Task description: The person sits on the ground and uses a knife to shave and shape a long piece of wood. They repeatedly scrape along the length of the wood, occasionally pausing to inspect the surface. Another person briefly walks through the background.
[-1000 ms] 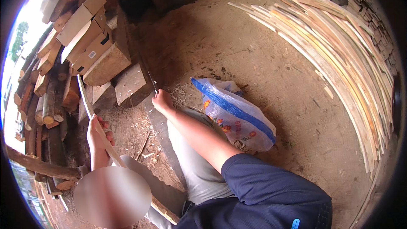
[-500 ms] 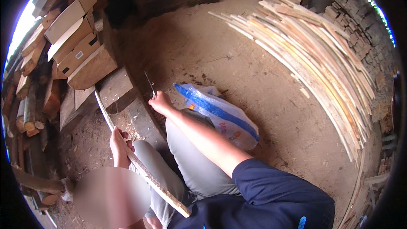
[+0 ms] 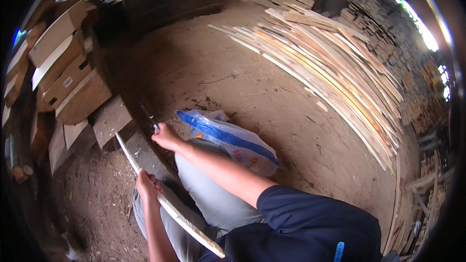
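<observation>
My left hand (image 3: pixel 148 184) is closed around a long, narrow wooden strip (image 3: pixel 177 218), pale with a rough face. The strip slants from a thin far end, near the wooden blocks, back across my left leg to my torso. Ahead and slightly to the right, my right hand (image 3: pixel 166 137) grips what looks like a knife (image 3: pixel 147 113), its slim blade pointing away to the far left. The blade is apart from the strip and shows only dimly against the dark ground. Fingers partly hide the handle.
A white and blue woven sack (image 3: pixel 233 136) lies beside my right knee. Cardboard boxes (image 3: pixel 68 80) rest on timber at the left. Long wooden slats (image 3: pixel 320 68) cover the right floor, with stacked wood pieces (image 3: pixel 378 24) behind. A thick beam (image 3: pixel 145 153) runs along my left.
The whole view has shifted, with the boxes and slats now farther left. The strip and my left hand have come nearer to my right hand. Both hands keep their holds.
</observation>
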`<action>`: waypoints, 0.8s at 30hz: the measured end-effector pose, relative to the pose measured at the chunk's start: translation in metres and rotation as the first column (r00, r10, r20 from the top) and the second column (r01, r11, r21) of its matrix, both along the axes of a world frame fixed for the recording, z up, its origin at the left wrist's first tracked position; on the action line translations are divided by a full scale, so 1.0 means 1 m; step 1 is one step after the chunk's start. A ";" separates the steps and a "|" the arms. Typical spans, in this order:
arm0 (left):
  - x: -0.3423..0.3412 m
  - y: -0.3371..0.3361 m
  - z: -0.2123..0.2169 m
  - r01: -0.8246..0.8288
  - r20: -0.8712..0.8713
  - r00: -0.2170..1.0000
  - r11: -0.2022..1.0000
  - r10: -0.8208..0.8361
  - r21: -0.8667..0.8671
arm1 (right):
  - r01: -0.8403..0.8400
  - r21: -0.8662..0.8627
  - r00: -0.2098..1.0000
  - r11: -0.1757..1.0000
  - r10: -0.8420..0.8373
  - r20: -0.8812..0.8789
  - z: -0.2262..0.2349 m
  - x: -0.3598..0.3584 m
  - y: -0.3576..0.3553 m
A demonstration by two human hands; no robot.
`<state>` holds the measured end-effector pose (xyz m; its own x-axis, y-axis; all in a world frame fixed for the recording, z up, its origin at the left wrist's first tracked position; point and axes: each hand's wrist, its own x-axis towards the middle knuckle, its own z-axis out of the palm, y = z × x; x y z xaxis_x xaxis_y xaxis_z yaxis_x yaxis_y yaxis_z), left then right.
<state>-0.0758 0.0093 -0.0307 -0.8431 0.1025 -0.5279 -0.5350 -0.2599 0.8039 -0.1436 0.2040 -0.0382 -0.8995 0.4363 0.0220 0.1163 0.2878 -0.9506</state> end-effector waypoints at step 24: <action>0.016 -0.002 0.000 0.165 0.023 0.986 0.980 -0.163 -0.115 | -0.083 0.025 0.996 0.996 0.082 0.035 -0.018 -0.013 -0.001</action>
